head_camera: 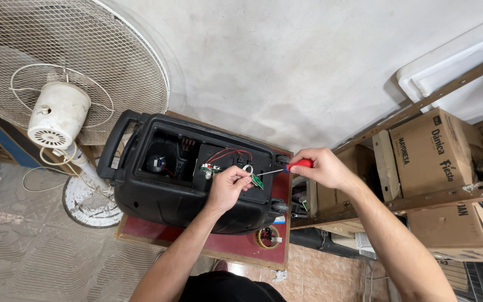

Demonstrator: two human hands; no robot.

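A black plastic speaker [185, 184] lies open on a red-topped wooden table [241, 246] by a rough grey wall; inside it, the left hand [227, 187] pinches a small green circuit board [257, 182]; the right hand [322, 168] grips a red-handled screwdriver [286, 168].

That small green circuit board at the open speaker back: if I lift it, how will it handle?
The green circuit board is probably stiff and light. The red wires nearby seem attached, so it may only lift partway. Likely fragile under the screwdriver tip.

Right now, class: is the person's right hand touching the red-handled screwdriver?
Touching. The head view shows the right hand wrapped around the red-handled screwdriver, with only the handle's front end and the thin shaft sticking out of the grip.
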